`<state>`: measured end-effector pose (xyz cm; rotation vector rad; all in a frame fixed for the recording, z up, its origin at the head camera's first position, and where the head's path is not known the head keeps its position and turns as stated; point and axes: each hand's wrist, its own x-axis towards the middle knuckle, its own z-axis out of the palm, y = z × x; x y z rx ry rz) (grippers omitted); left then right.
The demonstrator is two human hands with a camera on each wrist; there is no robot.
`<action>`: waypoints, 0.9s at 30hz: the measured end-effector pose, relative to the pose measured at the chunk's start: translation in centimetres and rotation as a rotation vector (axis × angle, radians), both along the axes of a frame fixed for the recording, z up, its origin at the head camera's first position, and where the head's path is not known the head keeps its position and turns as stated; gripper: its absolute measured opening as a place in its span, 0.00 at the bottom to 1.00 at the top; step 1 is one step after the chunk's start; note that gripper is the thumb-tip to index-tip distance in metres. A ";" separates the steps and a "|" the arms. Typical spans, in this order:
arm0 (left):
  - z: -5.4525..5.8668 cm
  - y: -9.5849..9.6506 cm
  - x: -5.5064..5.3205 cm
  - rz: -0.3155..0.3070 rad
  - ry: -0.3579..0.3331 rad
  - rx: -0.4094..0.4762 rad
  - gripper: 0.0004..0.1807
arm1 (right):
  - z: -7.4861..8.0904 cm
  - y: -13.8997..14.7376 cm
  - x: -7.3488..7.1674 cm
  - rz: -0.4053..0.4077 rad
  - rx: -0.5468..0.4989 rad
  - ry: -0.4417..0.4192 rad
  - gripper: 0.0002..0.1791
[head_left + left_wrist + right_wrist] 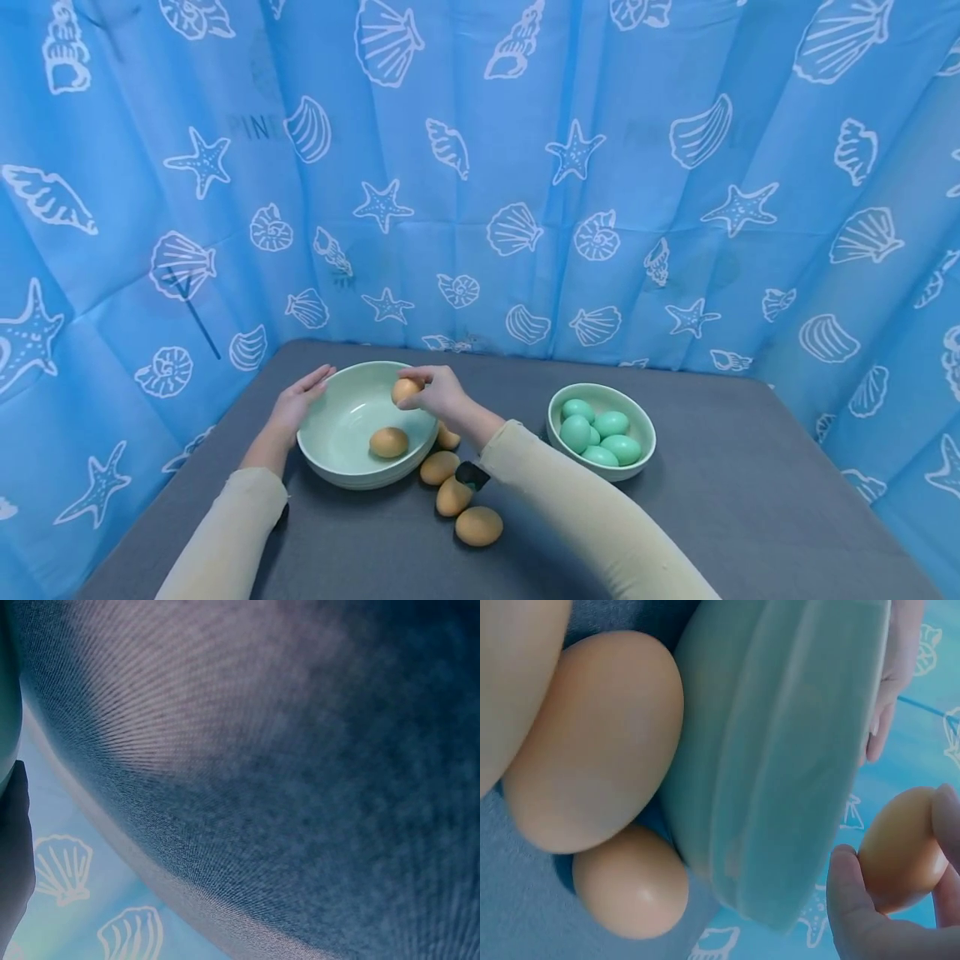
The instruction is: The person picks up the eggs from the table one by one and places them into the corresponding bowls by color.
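Note:
My right hand (445,392) pinches a brown egg (407,391) between thumb and fingers, above the right side of the large pale green bowl (341,408). The right wrist view shows the held egg (902,851) beyond the bowl's outer wall (772,750). Inside the bowl lies another brown egg (388,442). My left hand (294,405) rests against the bowl's left rim with its fingers extended. Only a dark edge of the left hand (15,855) shows in the left wrist view. Several brown eggs lie on the table beside the bowl, one nearest me (479,527).
A smaller pale green bowl (647,442) holding several mint-green eggs (612,423) stands to the right on the grey table (720,500). Behind the table hangs a blue curtain (480,192) with white shell prints. The right forearm crosses between the loose eggs and the smaller bowl.

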<state>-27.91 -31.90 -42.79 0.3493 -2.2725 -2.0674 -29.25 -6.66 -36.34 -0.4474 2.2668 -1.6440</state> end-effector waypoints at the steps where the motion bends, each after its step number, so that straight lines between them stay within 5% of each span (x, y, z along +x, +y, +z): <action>1: 0.0 0.0 0.0 0.003 0.001 -0.003 0.27 | -0.1 -0.2 -0.1 0.004 -0.001 -0.005 0.25; 13: 0.0 0.0 0.0 0.005 0.013 -0.006 0.27 | -1.5 -2.5 -1.1 0.041 -0.027 -0.114 0.27; 27: -0.2 0.1 -0.1 0.024 0.013 -0.017 0.27 | -3.3 -4.2 -2.2 0.005 0.093 -0.114 0.26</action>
